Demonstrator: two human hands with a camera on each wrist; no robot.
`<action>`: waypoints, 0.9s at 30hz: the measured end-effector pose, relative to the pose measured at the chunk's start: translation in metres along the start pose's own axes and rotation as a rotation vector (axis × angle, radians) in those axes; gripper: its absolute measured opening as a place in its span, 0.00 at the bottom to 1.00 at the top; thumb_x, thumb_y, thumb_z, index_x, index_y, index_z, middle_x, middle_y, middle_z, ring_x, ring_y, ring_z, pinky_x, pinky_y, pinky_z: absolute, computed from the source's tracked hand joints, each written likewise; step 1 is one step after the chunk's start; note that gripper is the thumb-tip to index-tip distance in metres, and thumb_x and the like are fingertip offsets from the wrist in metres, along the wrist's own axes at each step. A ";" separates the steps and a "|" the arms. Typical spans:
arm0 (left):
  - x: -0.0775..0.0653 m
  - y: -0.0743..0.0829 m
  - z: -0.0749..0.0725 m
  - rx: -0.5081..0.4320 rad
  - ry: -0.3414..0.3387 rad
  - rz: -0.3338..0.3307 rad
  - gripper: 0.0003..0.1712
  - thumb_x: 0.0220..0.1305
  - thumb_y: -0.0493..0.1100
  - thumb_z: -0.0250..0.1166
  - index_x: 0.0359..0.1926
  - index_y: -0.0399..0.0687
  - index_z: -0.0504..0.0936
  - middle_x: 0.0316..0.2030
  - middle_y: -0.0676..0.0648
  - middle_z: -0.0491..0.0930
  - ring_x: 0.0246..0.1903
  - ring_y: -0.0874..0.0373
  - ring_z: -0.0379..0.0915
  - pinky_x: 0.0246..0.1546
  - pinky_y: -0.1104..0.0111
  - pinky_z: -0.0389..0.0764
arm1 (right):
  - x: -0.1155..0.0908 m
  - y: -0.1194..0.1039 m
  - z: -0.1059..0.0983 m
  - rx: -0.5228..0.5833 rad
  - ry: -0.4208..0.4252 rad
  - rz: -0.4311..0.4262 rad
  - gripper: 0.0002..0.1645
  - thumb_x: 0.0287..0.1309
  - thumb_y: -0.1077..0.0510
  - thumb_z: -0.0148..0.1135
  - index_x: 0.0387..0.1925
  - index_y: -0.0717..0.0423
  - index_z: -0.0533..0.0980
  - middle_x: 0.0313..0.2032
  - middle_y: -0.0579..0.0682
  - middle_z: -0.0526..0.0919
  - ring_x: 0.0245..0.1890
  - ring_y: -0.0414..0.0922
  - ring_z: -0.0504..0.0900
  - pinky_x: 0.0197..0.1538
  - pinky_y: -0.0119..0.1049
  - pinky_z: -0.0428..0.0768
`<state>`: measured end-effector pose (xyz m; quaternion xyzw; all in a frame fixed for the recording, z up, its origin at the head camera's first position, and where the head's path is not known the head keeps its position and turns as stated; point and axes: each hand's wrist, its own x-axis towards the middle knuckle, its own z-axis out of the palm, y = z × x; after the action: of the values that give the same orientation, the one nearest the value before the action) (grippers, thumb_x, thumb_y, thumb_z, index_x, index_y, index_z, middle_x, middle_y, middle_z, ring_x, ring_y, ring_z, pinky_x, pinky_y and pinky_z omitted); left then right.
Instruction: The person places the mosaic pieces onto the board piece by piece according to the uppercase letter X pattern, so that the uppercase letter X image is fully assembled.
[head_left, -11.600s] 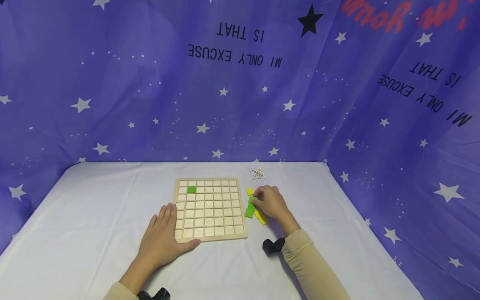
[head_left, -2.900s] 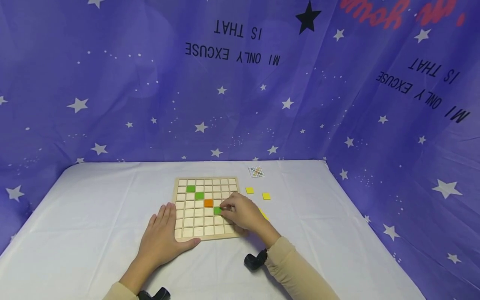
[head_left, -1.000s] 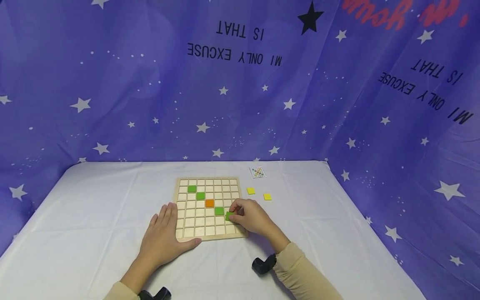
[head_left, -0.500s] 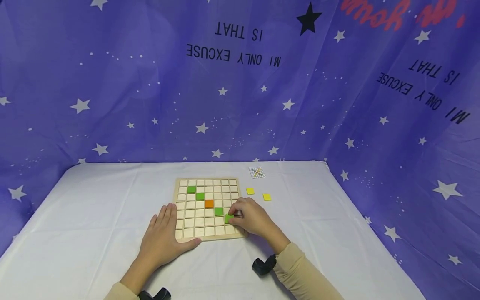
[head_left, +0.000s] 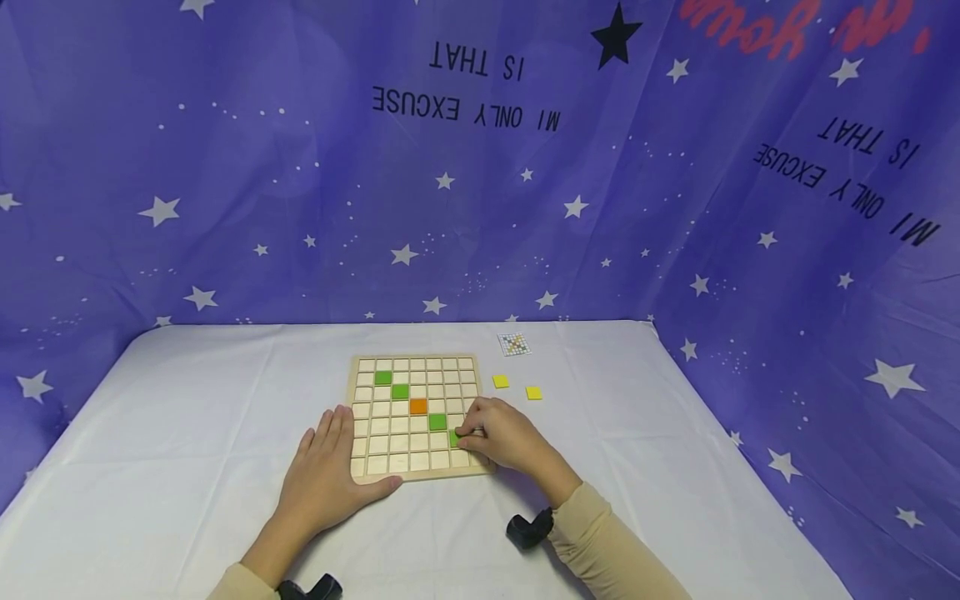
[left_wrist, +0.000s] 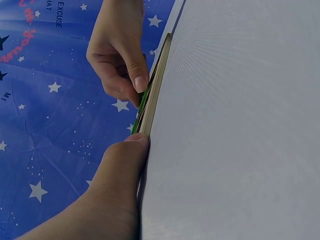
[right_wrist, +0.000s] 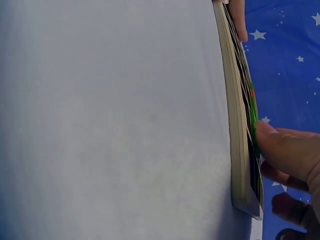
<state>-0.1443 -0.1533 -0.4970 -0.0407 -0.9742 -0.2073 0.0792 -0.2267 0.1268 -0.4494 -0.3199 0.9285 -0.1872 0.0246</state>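
A wooden grid board [head_left: 450,476] lies on the white table. My left hand [head_left: 322,475] rests along its left side with fingers straight, the thumb at the front edge. Near the board's front right, my right hand [head_left: 502,433] pinches a green square tile [head_left: 453,438] between thumb and fingers, at a grid cell; the hand covers part of it. Up and left from there runs a diagonal of set tiles: a green tile [head_left: 437,422], an orange tile [head_left: 418,407] and two more green ones. Edge-on in the right wrist view, the thumb [right_wrist: 265,131] touches the green tile.
To the right of the board lie a yellow tile [head_left: 500,381] and another yellow tile [head_left: 533,392]. A small card [head_left: 514,344] printed with a coloured grid pattern lies behind them. A purple star-printed curtain [head_left: 480,208] hangs around the table.
Since the oldest frame, two green tiles and an orange one have joined the board's diagonal. The right hand brought another green tile to the front right cell, now lower. The left hand stays put.
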 end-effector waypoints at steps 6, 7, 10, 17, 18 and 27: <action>0.000 0.002 -0.002 0.004 0.013 0.010 0.80 0.42 0.87 0.58 0.75 0.27 0.48 0.75 0.29 0.51 0.75 0.34 0.47 0.74 0.42 0.50 | 0.002 0.007 -0.005 -0.009 0.046 -0.010 0.06 0.60 0.48 0.69 0.37 0.42 0.87 0.34 0.33 0.80 0.38 0.34 0.77 0.46 0.32 0.79; 0.000 0.002 -0.002 0.004 0.014 0.011 0.80 0.43 0.87 0.58 0.75 0.27 0.48 0.75 0.29 0.51 0.75 0.34 0.47 0.74 0.42 0.50 | 0.004 0.010 -0.006 -0.006 0.065 0.010 0.07 0.61 0.48 0.68 0.39 0.43 0.87 0.34 0.34 0.80 0.38 0.35 0.77 0.45 0.33 0.78; 0.000 0.001 -0.002 0.004 0.022 0.017 0.80 0.43 0.87 0.58 0.75 0.27 0.49 0.75 0.29 0.52 0.75 0.34 0.47 0.74 0.42 0.51 | 0.009 0.022 -0.009 -0.021 0.126 0.126 0.14 0.64 0.48 0.65 0.49 0.45 0.83 0.34 0.36 0.81 0.36 0.37 0.77 0.40 0.34 0.78; -0.001 0.000 0.000 0.004 0.034 0.021 0.80 0.42 0.86 0.60 0.74 0.26 0.50 0.75 0.29 0.52 0.75 0.34 0.48 0.73 0.42 0.51 | 0.025 0.048 -0.016 -0.179 0.093 0.366 0.31 0.65 0.48 0.64 0.68 0.47 0.71 0.41 0.47 0.83 0.40 0.45 0.79 0.38 0.39 0.80; -0.001 0.000 0.000 0.004 0.032 0.020 0.80 0.42 0.87 0.59 0.75 0.27 0.50 0.75 0.29 0.52 0.75 0.34 0.48 0.73 0.42 0.50 | 0.027 0.050 -0.016 -0.197 0.076 0.373 0.31 0.65 0.49 0.64 0.68 0.47 0.71 0.42 0.47 0.83 0.41 0.46 0.80 0.39 0.40 0.81; 0.000 -0.001 -0.001 0.006 0.009 0.011 0.80 0.42 0.88 0.58 0.75 0.28 0.48 0.76 0.30 0.50 0.76 0.35 0.46 0.74 0.43 0.49 | 0.036 0.060 -0.016 -0.155 0.065 0.417 0.19 0.64 0.51 0.66 0.55 0.50 0.80 0.37 0.46 0.81 0.34 0.42 0.78 0.37 0.37 0.79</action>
<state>-0.1445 -0.1546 -0.4964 -0.0447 -0.9742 -0.2043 0.0845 -0.2933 0.1538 -0.4534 -0.1155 0.9864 -0.1165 0.0082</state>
